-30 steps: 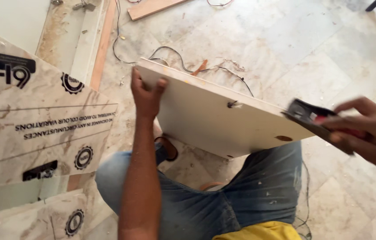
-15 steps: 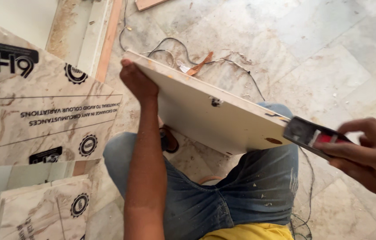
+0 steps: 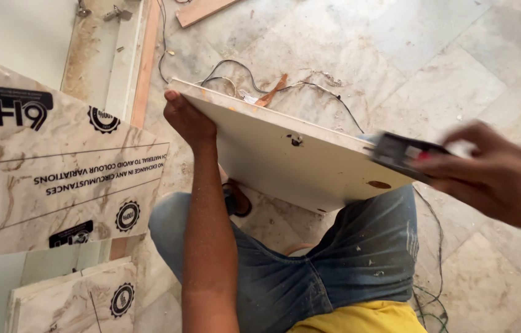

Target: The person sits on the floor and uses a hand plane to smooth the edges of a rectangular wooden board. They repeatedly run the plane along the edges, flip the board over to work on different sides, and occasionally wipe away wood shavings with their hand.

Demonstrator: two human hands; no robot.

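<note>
Marble floor tiles [image 3: 458, 55] fill most of my view, pale and dusty, with loose black wires [image 3: 310, 86] and a wood offcut [image 3: 202, 9] lying further out. On my left, 2 laminate sheets [image 3: 57, 179] with a marbled pattern lean into the frame. I am seated on the floor in jeans [image 3: 310, 271], knees apart.

My left hand [image 3: 188, 118] is closed around the far corner of a cream board [image 3: 285, 160], thumb on top and fingers underneath, holding it tilted over my lap. My right hand [image 3: 495, 172] is clamped on a dark hand tool [image 3: 399, 151] pressed against the board's near right edge; the tool is blurred, so I cannot tell its exact kind. 1 small chipped hole [image 3: 294, 140] and 1 round brown mark [image 3: 379, 184] show on the board's face.

I judge the step in hand to be working along that edge with the tool. The next move calls for a firm brace from my left hand and a steady stroke kept flush with the edge.
</note>
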